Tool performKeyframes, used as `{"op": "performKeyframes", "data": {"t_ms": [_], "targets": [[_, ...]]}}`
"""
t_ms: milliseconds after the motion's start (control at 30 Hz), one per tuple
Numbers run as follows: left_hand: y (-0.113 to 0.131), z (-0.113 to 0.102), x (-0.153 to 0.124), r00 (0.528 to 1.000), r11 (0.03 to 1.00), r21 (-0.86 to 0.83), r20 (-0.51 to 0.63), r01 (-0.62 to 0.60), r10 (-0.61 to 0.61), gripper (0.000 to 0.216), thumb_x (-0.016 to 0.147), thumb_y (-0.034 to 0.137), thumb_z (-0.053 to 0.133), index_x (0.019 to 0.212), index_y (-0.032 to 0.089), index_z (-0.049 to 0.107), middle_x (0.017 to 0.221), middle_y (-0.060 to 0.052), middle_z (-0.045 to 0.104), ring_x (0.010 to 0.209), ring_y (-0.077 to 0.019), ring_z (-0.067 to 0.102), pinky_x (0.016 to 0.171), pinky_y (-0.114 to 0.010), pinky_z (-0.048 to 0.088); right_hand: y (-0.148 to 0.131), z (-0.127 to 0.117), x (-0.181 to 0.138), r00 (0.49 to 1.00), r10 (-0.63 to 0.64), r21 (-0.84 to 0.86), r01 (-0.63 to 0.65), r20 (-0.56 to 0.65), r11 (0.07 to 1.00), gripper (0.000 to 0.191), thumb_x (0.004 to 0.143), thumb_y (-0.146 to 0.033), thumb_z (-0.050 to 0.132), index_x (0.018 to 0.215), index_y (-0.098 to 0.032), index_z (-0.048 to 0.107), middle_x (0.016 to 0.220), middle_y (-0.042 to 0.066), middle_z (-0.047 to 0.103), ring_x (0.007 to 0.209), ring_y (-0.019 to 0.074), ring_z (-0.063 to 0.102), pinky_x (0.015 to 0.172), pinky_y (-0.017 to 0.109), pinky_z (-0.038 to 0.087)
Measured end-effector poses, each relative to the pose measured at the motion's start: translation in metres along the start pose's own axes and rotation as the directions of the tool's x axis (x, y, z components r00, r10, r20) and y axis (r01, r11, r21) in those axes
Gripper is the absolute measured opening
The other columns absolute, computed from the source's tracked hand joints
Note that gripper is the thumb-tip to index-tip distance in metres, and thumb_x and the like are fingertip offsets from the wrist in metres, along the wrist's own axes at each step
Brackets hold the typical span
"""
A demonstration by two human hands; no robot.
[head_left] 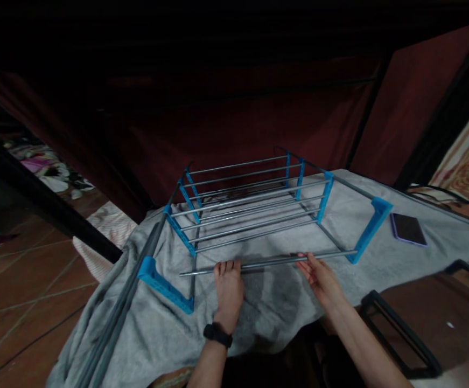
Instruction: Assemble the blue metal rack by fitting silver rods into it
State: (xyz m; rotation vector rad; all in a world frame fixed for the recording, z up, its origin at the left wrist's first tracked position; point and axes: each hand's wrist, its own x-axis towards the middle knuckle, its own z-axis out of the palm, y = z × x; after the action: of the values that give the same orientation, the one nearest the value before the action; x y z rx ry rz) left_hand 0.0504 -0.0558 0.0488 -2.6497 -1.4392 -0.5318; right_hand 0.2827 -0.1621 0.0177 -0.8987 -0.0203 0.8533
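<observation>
My left hand, with a dark band at the wrist, is closed over a thin metal rod. Farther right along the same rod, my right hand grips it between thumb and fingers. The rod's right end meets the lower part of a blue plastic bracket. Its left end is free, short of the matching blue bracket. Both brackets belong to a rack of grey tubes, with several rods spanning blue brackets behind my hands.
A grey blanket lies under the rack. A phone rests at the right. More grey tubes lie along the left edge. Dark red wooden panels rise behind. A brown case-like object with black handles is at lower right.
</observation>
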Motion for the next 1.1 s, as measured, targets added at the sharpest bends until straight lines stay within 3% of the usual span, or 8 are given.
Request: {"op": "performKeyframes", "data": {"t_ms": [167,300,333,400,500,567,833,1100], "targets": [[0.009,0.000,0.003,0.994,0.997,-0.072,-0.105,0.014,-0.022,0.042,0.093,0.006,0.038,0.121,0.016,0.066,0.114,-0.012,0.065,0.112,-0.0276,0.055,0.109,-0.052,0.033,-0.003,0.006,0.025,0.999,0.040,-0.001,-0.040,-0.009,0.999,0.009,0.086,-0.016,0.072,0.080,-0.018,0.067,0.082,0.005,0.076,0.073,0.0157,0.074,0.073,0.027,0.066],[0.028,-0.001,-0.003,0.980,0.879,-0.462,-0.087,0.120,-0.179,0.024,0.096,0.022,0.048,0.107,0.019,0.069,0.106,-0.012,0.067,0.103,-0.0281,0.058,0.097,-0.047,0.043,-0.007,0.009,0.035,0.999,0.050,-0.006,-0.050,-0.002,0.999,0.010,0.088,-0.014,0.070,0.079,-0.016,0.066,0.082,0.006,0.076,0.072,0.0154,0.074,0.074,0.027,0.065],[0.032,0.000,-0.005,0.975,0.773,-0.613,-0.018,0.164,-0.221,0.019,0.095,0.024,0.052,0.100,0.020,0.070,0.101,-0.010,0.068,0.098,-0.0262,0.060,0.093,-0.043,0.045,-0.007,0.008,0.036,0.999,0.052,-0.010,-0.052,0.000,0.999,0.009,0.088,-0.014,0.069,0.080,-0.016,0.067,0.082,0.006,0.076,0.072,0.0152,0.074,0.074,0.027,0.065],[0.036,0.004,-0.008,0.920,0.383,-0.855,0.237,0.351,-0.313,0.011,0.090,0.026,0.062,0.085,0.021,0.070,0.085,-0.006,0.069,0.083,-0.0216,0.063,0.082,-0.035,0.048,-0.008,0.006,0.037,0.999,0.053,-0.013,-0.053,0.005,0.999,0.010,0.090,-0.013,0.066,0.081,-0.016,0.067,0.083,0.007,0.076,0.073,0.0149,0.074,0.075,0.027,0.065],[0.033,0.012,-0.007,0.740,-0.211,-0.808,0.589,0.550,-0.325,0.014,0.085,0.028,0.070,0.074,0.019,0.066,0.071,-0.005,0.068,0.069,-0.0188,0.066,0.069,-0.030,0.051,-0.009,0.005,0.039,0.999,0.051,-0.002,-0.051,0.004,0.999,0.012,0.092,-0.012,0.063,0.083,-0.016,0.068,0.081,0.006,0.076,0.073,0.0141,0.074,0.075,0.027,0.065],[0.025,0.014,-0.003,0.677,-0.390,-0.747,0.659,0.537,-0.330,0.013,0.085,0.028,0.070,0.078,0.018,0.065,0.076,-0.007,0.072,0.074,-0.0200,0.071,0.069,-0.031,0.054,-0.010,0.006,0.041,0.999,0.052,0.006,-0.052,0.003,0.999,0.012,0.092,-0.011,0.063,0.083,-0.017,0.067,0.080,0.005,0.076,0.072,0.0137,0.074,0.074,0.026,0.065],[-0.004,0.004,0.016,0.613,-0.726,-0.618,0.709,0.302,-0.349,0.011,0.087,0.006,0.060,0.089,0.014,0.068,0.089,-0.010,0.076,0.084,-0.0175,0.075,0.077,-0.028,0.062,-0.011,0.003,0.051,0.987,0.158,0.001,-0.158,-0.020,0.988,0.016,0.094,-0.008,0.056,0.083,-0.017,0.065,0.076,0.005,0.075,0.069,0.0138,0.073,0.071,0.026,0.065],[-0.008,0.011,0.024,0.544,-0.728,-0.603,0.750,0.326,-0.376,0.022,0.093,0.004,0.049,0.081,0.012,0.065,0.085,-0.009,0.073,0.079,-0.0150,0.072,0.075,-0.026,0.062,-0.028,0.009,0.059,0.988,0.143,-0.015,-0.144,-0.056,0.989,0.022,0.090,-0.001,0.051,0.084,-0.017,0.065,0.079,0.005,0.077,0.072,0.0145,0.074,0.070,0.026,0.065]]}}
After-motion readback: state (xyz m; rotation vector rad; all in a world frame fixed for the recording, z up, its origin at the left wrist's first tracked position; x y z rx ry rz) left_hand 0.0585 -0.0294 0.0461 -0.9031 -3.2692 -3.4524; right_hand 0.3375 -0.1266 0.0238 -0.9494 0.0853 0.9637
